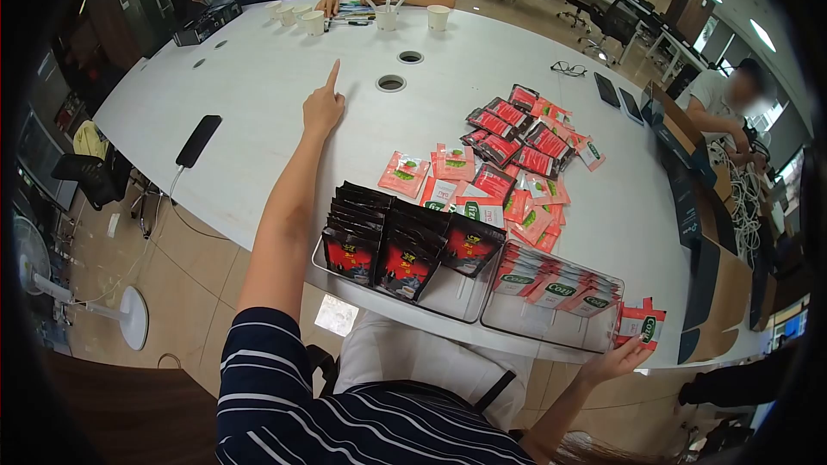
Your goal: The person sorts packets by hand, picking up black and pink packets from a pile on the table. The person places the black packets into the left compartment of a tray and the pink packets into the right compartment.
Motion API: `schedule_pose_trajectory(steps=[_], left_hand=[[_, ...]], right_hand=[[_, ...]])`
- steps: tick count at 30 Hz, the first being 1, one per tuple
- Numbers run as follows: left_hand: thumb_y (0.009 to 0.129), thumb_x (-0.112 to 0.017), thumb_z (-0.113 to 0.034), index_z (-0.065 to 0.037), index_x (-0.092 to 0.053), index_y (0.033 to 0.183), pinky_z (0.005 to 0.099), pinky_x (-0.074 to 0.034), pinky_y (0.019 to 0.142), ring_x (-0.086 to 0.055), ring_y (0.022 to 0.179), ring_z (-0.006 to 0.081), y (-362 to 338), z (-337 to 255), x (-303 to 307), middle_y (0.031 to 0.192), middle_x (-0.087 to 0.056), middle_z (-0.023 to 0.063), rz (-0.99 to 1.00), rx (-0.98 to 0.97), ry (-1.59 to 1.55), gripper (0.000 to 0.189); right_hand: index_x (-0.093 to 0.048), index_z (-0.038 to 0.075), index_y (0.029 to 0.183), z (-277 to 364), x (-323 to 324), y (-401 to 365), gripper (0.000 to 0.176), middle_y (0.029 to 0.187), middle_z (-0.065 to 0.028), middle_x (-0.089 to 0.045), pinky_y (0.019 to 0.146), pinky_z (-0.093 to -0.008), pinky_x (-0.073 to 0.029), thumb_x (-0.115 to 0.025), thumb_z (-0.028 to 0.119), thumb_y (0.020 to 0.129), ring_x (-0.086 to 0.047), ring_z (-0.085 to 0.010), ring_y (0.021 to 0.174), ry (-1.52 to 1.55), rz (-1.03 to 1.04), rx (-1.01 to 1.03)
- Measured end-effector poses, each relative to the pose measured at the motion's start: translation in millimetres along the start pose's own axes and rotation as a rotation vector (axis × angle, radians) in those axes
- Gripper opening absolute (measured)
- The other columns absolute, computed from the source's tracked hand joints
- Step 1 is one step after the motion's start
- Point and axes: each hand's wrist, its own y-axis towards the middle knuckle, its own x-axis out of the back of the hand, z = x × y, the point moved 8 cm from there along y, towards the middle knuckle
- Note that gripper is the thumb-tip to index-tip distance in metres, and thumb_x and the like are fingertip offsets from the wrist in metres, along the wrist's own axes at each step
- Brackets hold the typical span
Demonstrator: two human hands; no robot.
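My left hand (324, 110) is stretched far out over the white table, index finger extended and the other fingers curled, with nothing in it. Between finger and thumb, my right hand (613, 363) grips a red and white Cozy sachet (638, 324) at the table's near right edge. Beside it is a clear tray (525, 320) with a row of Cozy sachets (560, 288). The adjoining clear tray (457, 303) holds black and red packets (407, 258) standing in rows. Behind the trays lies a loose pile of pink sachets (448, 174) and dark red packets (517, 133).
A phone (199, 140) on a cable lies at left. Paper cups (438, 17) and pens (362, 10) are at the far side, near two seated people. Glasses (568, 69), more phones (606, 89) and cardboard boxes (715, 293) line the right, where another person sits.
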Motion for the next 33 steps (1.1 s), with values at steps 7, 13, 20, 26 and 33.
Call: schedule_pose_trajectory(steps=[7, 13, 20, 26, 33], left_hand=[[0.077, -0.054, -0.008, -0.033, -0.016, 0.149, 0.0437, -0.053, 0.067, -0.066, 0.073, 0.0311, 21.4, -8.3, -22.7, 0.079, -0.068, 0.0131, 0.202, -0.199, 0.237, 0.085], [0.072, -0.051, -0.007, -0.027, -0.014, 0.149, 0.0384, -0.054, 0.069, -0.068, 0.078, 0.0247, 54.4, -33.8, -14.7, 0.084, -0.07, 0.0087, 0.504, -0.08, 0.254, 0.088], [0.078, -0.056, -0.016, -0.015, -0.028, 0.146, 0.0385, -0.055, 0.069, -0.068, 0.077, 0.0227, 38.6, -82.1, -5.7, 0.087, -0.071, 0.0088, 0.766, -0.052, 0.039, 0.073], [0.09, -0.058, -0.025, -0.016, -0.045, 0.136, 0.0352, -0.052, 0.072, -0.066, 0.077, 0.0209, -46.2, -201.7, 133.1, 0.087, -0.069, 0.0073, 0.485, -0.554, -0.254, 0.049], [0.084, -0.066, -0.026, -0.016, -0.043, 0.139, 0.0374, -0.052, 0.072, -0.063, 0.088, 0.0228, -259.5, -267.2, 253.5, 0.095, -0.066, 0.008, 0.471, -0.892, -0.774, 0.06]], right_hand=[[-0.035, -0.004, 0.133, 0.5, -3.0, -1.1, 0.037, 0.116, -0.0185, -0.054, 0.077, -0.0281, -0.049, -0.04, 0.012, 0.1, -0.056, -0.0171, 0.098, 0.013, 0.055, 0.006], [-0.036, -0.005, 0.13, 1.4, -2.6, -0.3, 0.034, 0.111, -0.0179, -0.055, 0.073, -0.027, -0.048, -0.039, 0.01, 0.1, -0.055, -0.0161, 0.093, -0.031, 0.043, 0.035], [-0.039, -0.005, 0.125, 7.5, -1.6, -0.4, 0.03, 0.105, -0.0174, -0.056, 0.074, -0.031, -0.046, -0.041, 0.01, 0.099, -0.054, -0.0167, 0.09, -0.077, 0.0, 0.073], [-0.041, -0.004, 0.125, 22.3, 12.5, -4.2, 0.03, 0.104, -0.0176, -0.058, 0.078, -0.0302, -0.046, -0.043, 0.008, 0.098, -0.056, -0.0179, 0.093, -0.099, -0.071, 0.137], [-0.032, -0.006, 0.134, 104.2, -39.4, -67.2, 0.047, 0.123, -0.019, -0.047, 0.087, -0.035, -0.048, -0.051, 0.006, 0.092, -0.053, -0.0261, 0.109, 0.062, 0.283, 0.325]])
